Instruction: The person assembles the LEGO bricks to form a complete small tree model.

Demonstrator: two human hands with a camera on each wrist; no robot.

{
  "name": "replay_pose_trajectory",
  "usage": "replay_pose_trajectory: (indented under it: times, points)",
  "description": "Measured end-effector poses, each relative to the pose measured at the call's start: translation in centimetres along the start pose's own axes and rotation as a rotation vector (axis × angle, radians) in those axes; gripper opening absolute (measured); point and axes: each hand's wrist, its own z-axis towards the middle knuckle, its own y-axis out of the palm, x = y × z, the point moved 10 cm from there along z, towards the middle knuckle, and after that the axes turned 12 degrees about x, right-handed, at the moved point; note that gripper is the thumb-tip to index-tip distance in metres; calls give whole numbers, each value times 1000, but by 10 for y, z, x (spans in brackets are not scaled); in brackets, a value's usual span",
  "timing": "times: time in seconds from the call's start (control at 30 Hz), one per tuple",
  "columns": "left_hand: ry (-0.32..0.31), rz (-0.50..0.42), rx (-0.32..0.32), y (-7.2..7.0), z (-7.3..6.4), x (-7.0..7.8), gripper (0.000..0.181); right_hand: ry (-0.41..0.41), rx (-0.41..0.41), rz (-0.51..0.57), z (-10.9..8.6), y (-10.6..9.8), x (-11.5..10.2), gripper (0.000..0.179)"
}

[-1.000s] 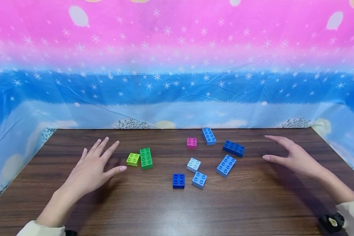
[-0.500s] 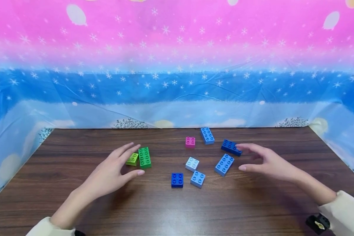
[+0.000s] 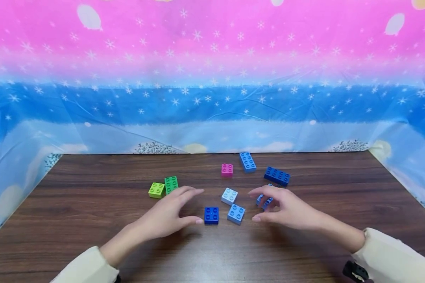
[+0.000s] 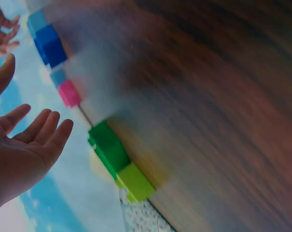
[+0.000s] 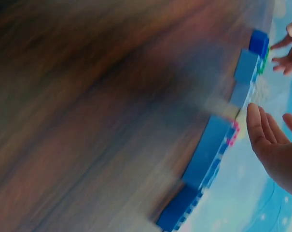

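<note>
My left hand (image 3: 164,216) hovers over the table with thumb and fingers apart and nothing between them. Just right of its thumb lies a small dark blue brick (image 3: 211,215). The right hand (image 3: 287,208), also holding nothing, is above a long blue brick (image 3: 263,201) and partly hides it. Between the hands sit a pale blue square brick (image 3: 229,196) and a light blue square brick (image 3: 236,214), close together. Behind the left hand, a green brick (image 3: 171,184) is partly covered, with a lime brick (image 3: 156,190) beside it.
Farther back on the dark wooden table (image 3: 92,184) are a pink brick (image 3: 227,169), a long light blue brick (image 3: 247,162) and a long dark blue brick (image 3: 277,175). A patterned cloth (image 3: 212,102) hangs along the table's rear and sides.
Both hands have come inward from the sides toward the middle. The left passed in front of the green bricks, the right in front of the long blue brick. The bricks stay put.
</note>
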Motion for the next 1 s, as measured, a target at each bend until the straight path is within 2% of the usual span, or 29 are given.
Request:
replay_pose_trajectory:
  times: [0.17, 0.37, 0.6, 0.87, 1.0]
  points:
    - [28, -40, -49, 13, 4, 8, 59, 12, -14, 17, 5, 17, -2, 52]
    - [28, -83, -72, 20, 8, 8, 53, -9, -24, -6, 8, 28, 1, 49]
    - [31, -116, -91, 28, 10, 5, 48, -20, -28, -35, 10, 34, 5, 45]
    - [48, -114, -99, 34, 9, 5, 44, -70, 9, -118, 17, 39, 4, 36]
    - [52, -101, -110, 36, 10, 5, 43, -67, 17, -154, 19, 41, 5, 30]
